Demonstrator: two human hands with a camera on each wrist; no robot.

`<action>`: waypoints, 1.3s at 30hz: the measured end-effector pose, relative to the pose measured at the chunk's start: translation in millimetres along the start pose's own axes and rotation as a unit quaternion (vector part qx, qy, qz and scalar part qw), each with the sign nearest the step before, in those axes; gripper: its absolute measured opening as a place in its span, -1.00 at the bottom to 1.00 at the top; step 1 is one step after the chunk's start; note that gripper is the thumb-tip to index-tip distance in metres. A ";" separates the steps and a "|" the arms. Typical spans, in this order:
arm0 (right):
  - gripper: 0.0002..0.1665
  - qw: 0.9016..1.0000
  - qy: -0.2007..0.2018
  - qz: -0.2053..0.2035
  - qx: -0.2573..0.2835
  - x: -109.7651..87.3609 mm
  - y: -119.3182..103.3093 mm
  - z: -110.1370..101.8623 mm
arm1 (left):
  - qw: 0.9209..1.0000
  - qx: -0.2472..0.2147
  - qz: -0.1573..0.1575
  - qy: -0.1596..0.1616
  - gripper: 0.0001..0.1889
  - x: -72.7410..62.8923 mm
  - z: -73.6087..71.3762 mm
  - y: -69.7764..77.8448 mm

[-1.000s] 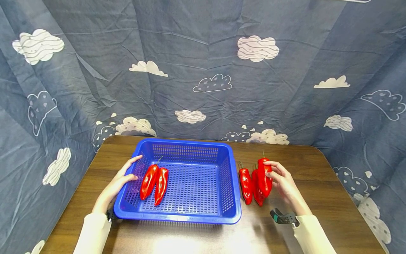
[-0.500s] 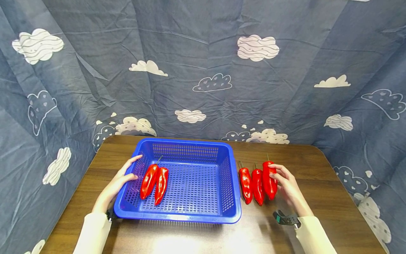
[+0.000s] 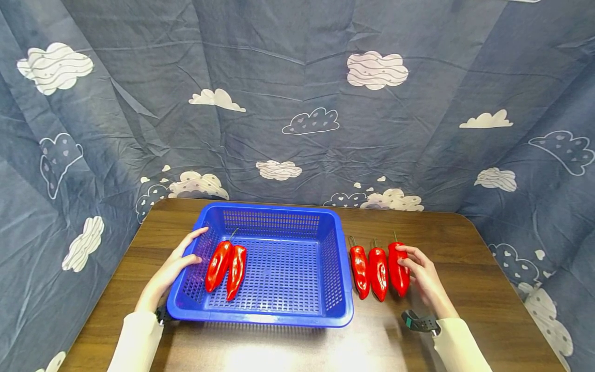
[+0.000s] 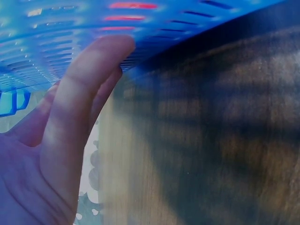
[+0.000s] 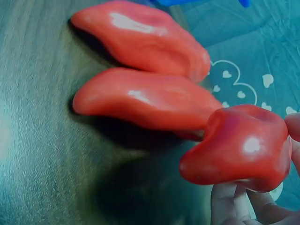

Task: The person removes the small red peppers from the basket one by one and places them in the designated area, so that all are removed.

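My left hand (image 3: 174, 261) grips the left rim of a blue plastic basket (image 3: 260, 324), its fingertips over the edge. From the left wrist, a finger (image 4: 70, 103) of that hand lies along the slotted outer wall. Two red peppers (image 3: 217, 268) lie side by side in the basket's left part. To the right of the basket, my right hand (image 3: 425, 279) pinches a third red pepper (image 3: 398, 271), raised off the table with its tip toward the camera in the right wrist view. Beside it, a middle pepper (image 3: 378, 274) and another pepper (image 3: 360, 271) rest on the wood.
The brown wooden table (image 3: 465, 268) has rounded back corners. A dark cloth (image 3: 297, 155) with white cloud prints hangs behind it and on both sides. A black strap (image 3: 420, 321) sits at the right wrist.
The right hand has carried its pepper rightward and lower, away from over the middle pepper, into line beside it. The left hand and basket have stayed put.
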State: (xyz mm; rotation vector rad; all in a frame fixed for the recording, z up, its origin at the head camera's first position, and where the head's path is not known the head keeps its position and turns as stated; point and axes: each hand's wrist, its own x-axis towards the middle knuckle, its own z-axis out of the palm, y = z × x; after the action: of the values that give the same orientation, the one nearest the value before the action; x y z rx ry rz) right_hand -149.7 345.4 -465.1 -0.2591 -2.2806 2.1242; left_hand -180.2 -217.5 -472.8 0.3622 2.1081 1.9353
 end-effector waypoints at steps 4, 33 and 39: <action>-0.69 1.000 0.001 0.003 -0.004 0.8 4.2 -1.2 | 1.000 -0.008 -0.013 0.001 -0.28 -1.1 -0.3 -0.1; -0.49 0.994 -0.005 0.047 -0.103 6.0 15.9 0.2 | 1.000 0.001 0.004 -0.004 -0.29 -0.3 -1.0 -0.4; -0.49 0.995 0.011 0.036 -0.097 5.6 16.9 -1.8 | 1.000 -0.006 0.005 -0.005 -0.29 0.0 -1.0 -0.7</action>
State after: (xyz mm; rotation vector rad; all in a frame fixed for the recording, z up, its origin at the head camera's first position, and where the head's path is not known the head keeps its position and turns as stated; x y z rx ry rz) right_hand -153.1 349.0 -482.3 -0.3727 -2.5040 1.9185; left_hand -180.7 -218.4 -473.3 0.3808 2.0916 1.9459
